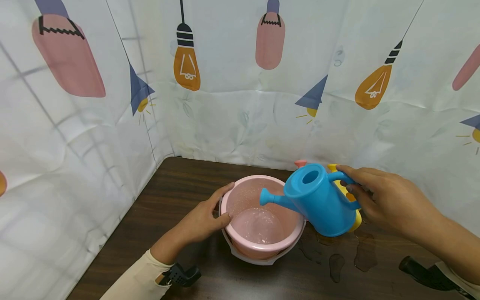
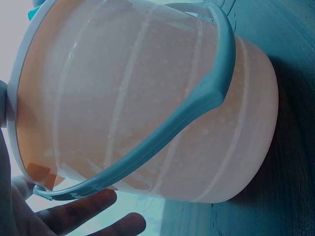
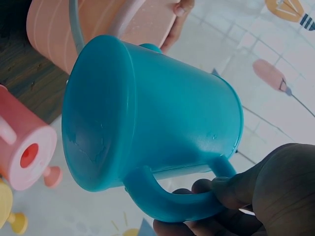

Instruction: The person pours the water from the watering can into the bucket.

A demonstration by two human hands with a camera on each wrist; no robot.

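A pink bucket (image 1: pixel 262 246) stands on the dark table, with a little clear water (image 1: pixel 258 225) in its bottom. My left hand (image 1: pixel 198 221) grips the bucket's left rim, the thumb over the edge and the fingers outside. Down along the bucket's wall hangs its handle (image 2: pixel 147 149) in the left wrist view. By its handle, my right hand (image 1: pixel 397 200) holds a blue watering can (image 1: pixel 324 210), tilted toward the bucket. The can's spout (image 1: pixel 271 198) reaches over the bucket's opening. In the right wrist view, fingers and thumb wrap the can's handle (image 3: pixel 182 207).
Behind the blue can stand a yellow watering can (image 1: pixel 355 223) and a pink watering can (image 3: pixel 34 128), partly hidden in the head view. Water puddles (image 1: pixel 365 252) lie on the wooden table (image 1: pixel 180 187) right of the bucket. A printed curtain (image 1: pixel 232 116) borders the back and left.
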